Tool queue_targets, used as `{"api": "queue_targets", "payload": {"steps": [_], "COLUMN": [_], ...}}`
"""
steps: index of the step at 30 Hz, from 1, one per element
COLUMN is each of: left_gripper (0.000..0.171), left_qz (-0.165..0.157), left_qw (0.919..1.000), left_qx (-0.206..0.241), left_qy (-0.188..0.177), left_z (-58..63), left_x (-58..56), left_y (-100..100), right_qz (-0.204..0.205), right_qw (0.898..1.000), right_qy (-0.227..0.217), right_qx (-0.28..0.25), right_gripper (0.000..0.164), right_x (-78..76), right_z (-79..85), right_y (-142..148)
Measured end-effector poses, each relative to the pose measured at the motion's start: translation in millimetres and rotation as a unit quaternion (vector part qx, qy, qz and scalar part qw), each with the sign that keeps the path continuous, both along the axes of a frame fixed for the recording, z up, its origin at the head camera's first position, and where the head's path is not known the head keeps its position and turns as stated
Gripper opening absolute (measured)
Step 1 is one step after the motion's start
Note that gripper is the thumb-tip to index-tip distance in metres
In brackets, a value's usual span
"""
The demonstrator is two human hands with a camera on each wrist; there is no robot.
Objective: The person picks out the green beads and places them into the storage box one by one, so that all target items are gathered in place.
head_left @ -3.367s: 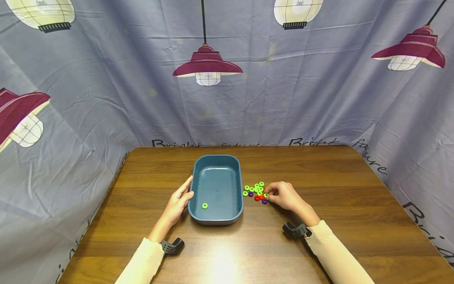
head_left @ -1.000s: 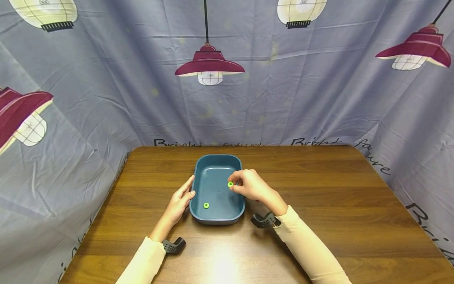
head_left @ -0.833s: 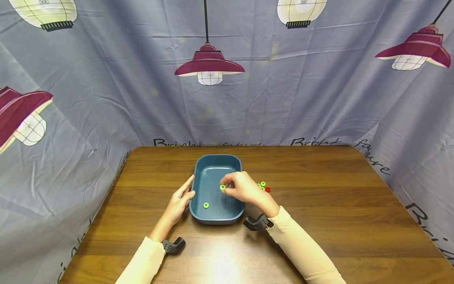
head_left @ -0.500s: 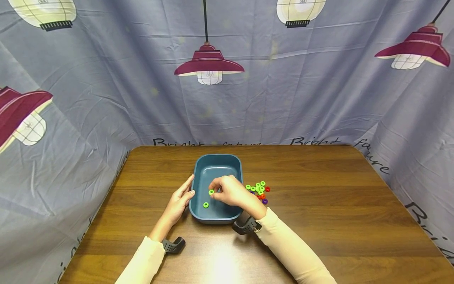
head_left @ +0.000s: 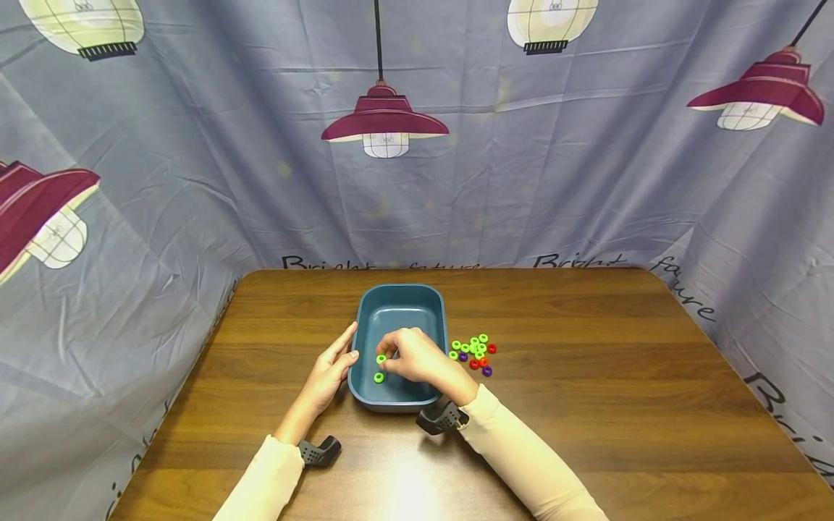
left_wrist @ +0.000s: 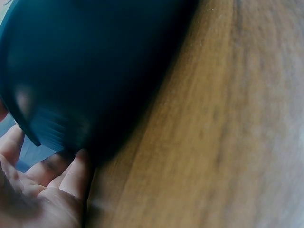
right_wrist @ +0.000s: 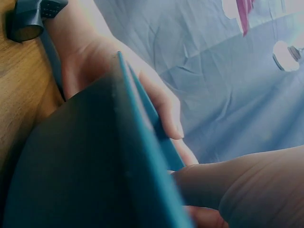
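A teal rectangular bin (head_left: pixel 397 399) stands on the wooden table. Along its left side lies my left hand (head_left: pixel 329 370), fingers straight against the outer wall and thumb at the rim; the left wrist view has its fingertips touching the teal wall (left_wrist: pixel 95 61). Over the inside of the bin, my right hand (head_left: pixel 417 358) pinches a small green ring (head_left: pixel 381 359) between thumb and fingertips. Just below that one, a second green ring (head_left: pixel 378 378) lies on the bin floor. In the right wrist view the bin's wall (right_wrist: pixel 71 156) hides the fingertips.
Right of the bin lies a loose cluster of small rings: several green rings (head_left: pixel 474 348), some red rings (head_left: pixel 491 349) and purple rings (head_left: pixel 487 371). Behind the table (head_left: pixel 586 347) hangs a grey-blue curtain (head_left: pixel 417 210) printed with lamps.
My right hand has taken a green ring from the cluster and carried it left over the bin, close to the ring lying inside. The left hand has stayed at the bin's side.
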State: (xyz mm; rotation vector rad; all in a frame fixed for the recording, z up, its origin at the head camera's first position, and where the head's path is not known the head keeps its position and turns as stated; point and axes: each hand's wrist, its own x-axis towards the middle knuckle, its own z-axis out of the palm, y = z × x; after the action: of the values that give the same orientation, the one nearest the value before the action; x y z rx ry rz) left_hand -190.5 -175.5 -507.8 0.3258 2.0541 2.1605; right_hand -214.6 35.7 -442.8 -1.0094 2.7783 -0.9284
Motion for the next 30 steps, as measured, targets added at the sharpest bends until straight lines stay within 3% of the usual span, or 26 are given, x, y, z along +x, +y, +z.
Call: {"api": "queue_targets", "payload": {"steps": [30], "left_gripper": [0.064], "left_qz": [-0.007], "left_qw": [0.9998], "left_qx": [0.02], "left_qy": [-0.006], "left_z": [2.0], "left_x": [0.9], "left_y": [0.9], "right_qz": [-0.014], "right_qw": [0.999], "right_qy": [-0.012], "right_qx": [0.049], "right_gripper": [0.009], "right_x": [-3.2], "right_z": [-14.9], "right_y": [-2.5]}}
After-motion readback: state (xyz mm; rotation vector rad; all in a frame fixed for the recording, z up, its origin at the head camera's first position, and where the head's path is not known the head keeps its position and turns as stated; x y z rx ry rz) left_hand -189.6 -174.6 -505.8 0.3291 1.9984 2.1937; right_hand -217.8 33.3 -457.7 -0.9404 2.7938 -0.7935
